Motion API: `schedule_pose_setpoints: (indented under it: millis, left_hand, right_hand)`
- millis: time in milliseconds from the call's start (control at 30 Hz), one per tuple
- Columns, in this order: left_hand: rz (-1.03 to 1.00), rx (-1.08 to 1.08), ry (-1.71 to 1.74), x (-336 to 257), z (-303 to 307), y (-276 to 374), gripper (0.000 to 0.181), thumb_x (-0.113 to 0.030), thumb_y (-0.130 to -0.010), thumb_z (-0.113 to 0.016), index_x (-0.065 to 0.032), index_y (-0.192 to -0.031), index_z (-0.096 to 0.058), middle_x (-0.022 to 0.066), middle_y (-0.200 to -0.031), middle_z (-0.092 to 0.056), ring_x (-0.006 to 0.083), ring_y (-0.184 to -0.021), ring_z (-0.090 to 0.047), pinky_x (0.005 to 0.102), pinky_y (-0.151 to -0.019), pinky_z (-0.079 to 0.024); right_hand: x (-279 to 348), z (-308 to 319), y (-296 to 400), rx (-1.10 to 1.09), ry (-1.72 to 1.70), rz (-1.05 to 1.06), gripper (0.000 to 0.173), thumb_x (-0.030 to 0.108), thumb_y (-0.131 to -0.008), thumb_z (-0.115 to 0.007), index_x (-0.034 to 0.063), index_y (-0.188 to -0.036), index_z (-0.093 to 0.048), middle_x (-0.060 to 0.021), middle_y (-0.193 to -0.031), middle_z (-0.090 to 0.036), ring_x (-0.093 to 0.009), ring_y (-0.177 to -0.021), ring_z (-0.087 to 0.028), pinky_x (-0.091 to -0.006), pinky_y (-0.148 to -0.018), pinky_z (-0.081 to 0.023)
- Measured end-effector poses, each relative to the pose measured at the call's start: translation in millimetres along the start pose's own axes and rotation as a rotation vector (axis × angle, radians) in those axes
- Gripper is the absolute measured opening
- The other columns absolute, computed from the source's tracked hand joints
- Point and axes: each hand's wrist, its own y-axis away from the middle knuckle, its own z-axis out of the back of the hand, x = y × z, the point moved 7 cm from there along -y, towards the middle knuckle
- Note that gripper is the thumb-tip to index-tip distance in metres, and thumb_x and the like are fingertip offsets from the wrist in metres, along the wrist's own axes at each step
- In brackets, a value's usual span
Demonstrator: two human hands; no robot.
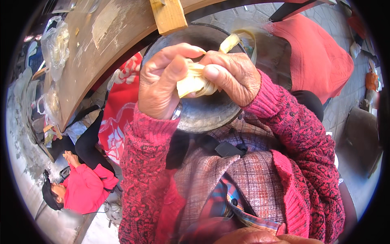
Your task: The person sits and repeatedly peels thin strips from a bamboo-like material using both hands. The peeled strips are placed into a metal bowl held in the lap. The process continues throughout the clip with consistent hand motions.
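Both hands meet over a wide metal basin (204,120) at my lap. My left hand (160,80) pinches the left side of a pale yellow bundle of folded, husk-like strips (192,82); a metal bracelet circles that wrist. From the other side, the thumb and bent fingers of my right hand (234,76) grip the same bundle. One flat strip end (229,43) sticks up behind the right knuckles and curls over to the right. The inner folds are hidden by my fingers.
A worn wooden table (112,33) curves along the upper left, with a wooden block (169,15) jutting over the basin. Clear plastic bags (56,45) hang near its far end. Red cloth (317,55) lies at right. Another person (85,189) sits at lower left.
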Motion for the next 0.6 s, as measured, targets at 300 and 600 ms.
schedule_pose_setpoints:
  millis: [300,600]
  left_hand:
    - [-0.185,-0.021,-0.384,7.2,-10.3,-6.7,0.037,-0.031,-0.097,-0.040,-0.0003,-0.107,-0.060,0.0069,-0.099,-0.059,0.0117,-0.093,-0.055,0.0249,-0.083,-0.043]
    - [-0.316,0.117,-0.821,0.5,-18.5,-5.9,0.072,-0.051,-0.083,-0.056,0.0021,-0.130,-0.043,0.0163,-0.117,-0.045,0.0250,-0.106,-0.051,0.0327,-0.091,-0.041]
  right_hand:
    - [-35.5,0.7,5.7,-0.168,-0.346,-0.266,0.043,0.040,-0.094,-0.040,0.0028,-0.080,-0.057,-0.0024,-0.050,-0.050,-0.010,-0.042,-0.048,-0.0232,-0.041,-0.037]
    - [-55.4,-1.6,8.8,-0.220,-0.655,-0.320,0.040,0.038,-0.095,-0.042,0.0020,-0.085,-0.055,-0.0035,-0.053,-0.049,-0.011,-0.042,-0.045,-0.0230,-0.041,-0.036]
